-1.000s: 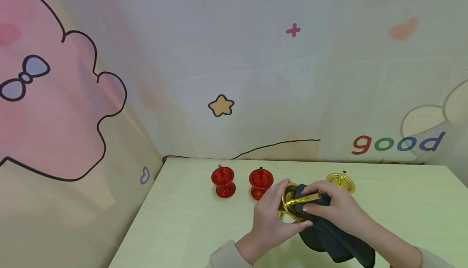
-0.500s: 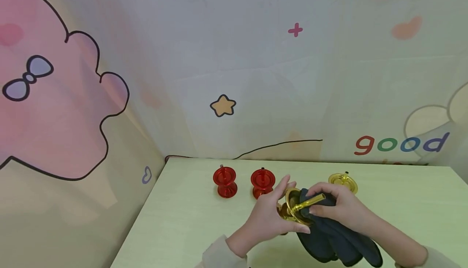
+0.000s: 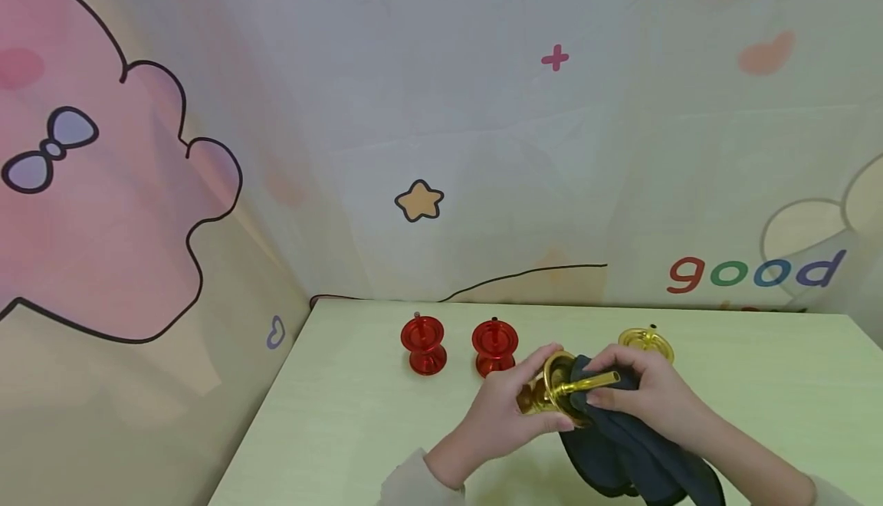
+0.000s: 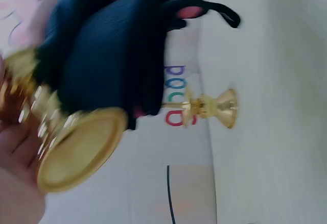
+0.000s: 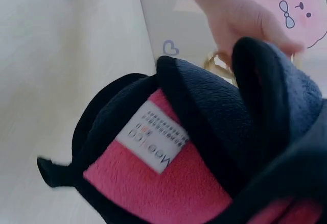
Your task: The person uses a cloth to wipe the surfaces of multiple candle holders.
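Observation:
A shiny gold candle holder (image 3: 595,382) is tilted on its side in the air, its thin stem pointing right. My left hand (image 3: 491,418) grips it around the dish and body. In the left wrist view the round foot (image 4: 82,150) of this holder faces the camera. My right hand (image 3: 655,395) pinches a dark blue cloth (image 3: 610,452) and presses it into the dish beside the stem. Folds of the cloth hang below that hand. The right wrist view shows the cloth's pink side (image 5: 189,188) and a white label (image 5: 153,134).
Two red candle holders (image 3: 424,345) stand upright at the back of the pale table (image 3: 331,414). Another gold candle holder (image 3: 650,343) stands behind my right hand, and also shows in the left wrist view. A printed cloth backdrop (image 3: 483,146) rises behind the table.
The gold candle holder has turned and sunk slightly, with more of its body now showing to the left. The right hand and cloth have shifted a little right and down with it.

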A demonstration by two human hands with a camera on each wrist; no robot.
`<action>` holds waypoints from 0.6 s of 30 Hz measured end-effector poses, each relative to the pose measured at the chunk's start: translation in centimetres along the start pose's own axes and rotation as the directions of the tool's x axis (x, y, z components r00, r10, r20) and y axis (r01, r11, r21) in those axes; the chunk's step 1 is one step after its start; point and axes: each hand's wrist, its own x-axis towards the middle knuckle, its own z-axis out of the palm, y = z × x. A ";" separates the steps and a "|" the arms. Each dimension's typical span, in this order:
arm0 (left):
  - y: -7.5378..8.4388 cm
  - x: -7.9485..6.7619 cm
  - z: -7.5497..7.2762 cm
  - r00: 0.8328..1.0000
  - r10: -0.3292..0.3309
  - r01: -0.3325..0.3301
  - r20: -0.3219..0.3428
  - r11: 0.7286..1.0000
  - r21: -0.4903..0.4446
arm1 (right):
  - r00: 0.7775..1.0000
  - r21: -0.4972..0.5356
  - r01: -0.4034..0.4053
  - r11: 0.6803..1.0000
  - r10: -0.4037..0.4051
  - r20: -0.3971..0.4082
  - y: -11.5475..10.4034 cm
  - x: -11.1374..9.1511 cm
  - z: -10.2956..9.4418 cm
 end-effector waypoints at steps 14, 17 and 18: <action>-0.2 -0.5 0.8 0.992 -0.003 -0.008 -0.128 0.996 -0.087 | 0.996 0.148 -0.091 0.985 0.091 0.007 0.2 0.2 -0.1; -0.2 -0.7 1.5 0.984 0.113 -0.089 -0.139 0.982 0.168 | 0.990 0.164 -0.131 0.978 0.137 -0.022 0.0 0.2 0.1; -0.2 -0.7 1.6 0.981 0.131 -0.098 -0.142 0.971 0.219 | 0.990 0.166 -0.133 0.977 0.139 -0.028 0.0 0.1 0.2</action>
